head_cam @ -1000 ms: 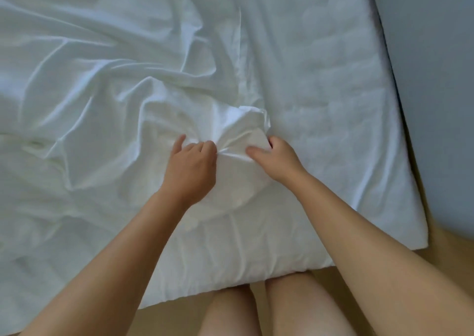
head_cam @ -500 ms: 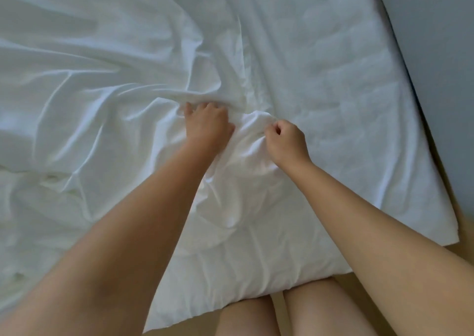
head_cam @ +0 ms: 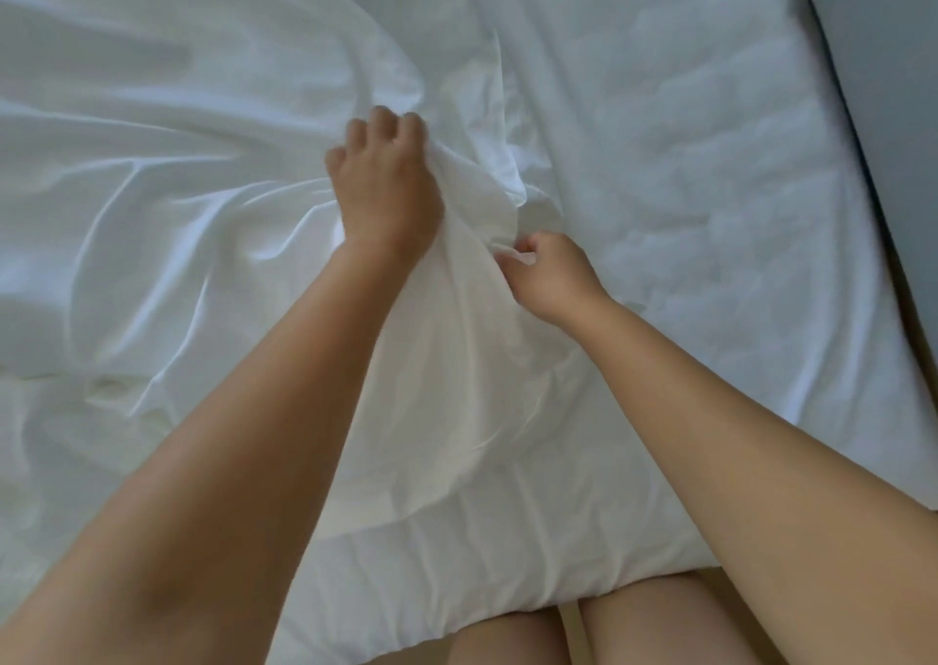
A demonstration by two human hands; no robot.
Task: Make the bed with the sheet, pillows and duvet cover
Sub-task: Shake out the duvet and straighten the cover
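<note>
A crumpled white sheet point(head_cam: 152, 197) lies in loose folds over the left and middle of the mattress point(head_cam: 710, 182). My left hand point(head_cam: 386, 182) grips a bunch of the sheet's edge and holds it lifted off the bed, so the cloth hangs in a ridge towards me. My right hand point(head_cam: 548, 273) pinches the same edge a little lower and to the right. The right part of the mattress shows its quilted white cover, bare of the sheet. No pillows or duvet cover are in view.
The mattress's near edge point(head_cam: 457, 588) runs just in front of my bare legs point(head_cam: 512, 634). A grey wall point(head_cam: 888, 80) stands along the bed's right side, with a narrow strip of floor between.
My left hand has moved farther up the bed along the sheet's edge and lifted the cloth. My right hand stays pinching the edge, now lower than the left.
</note>
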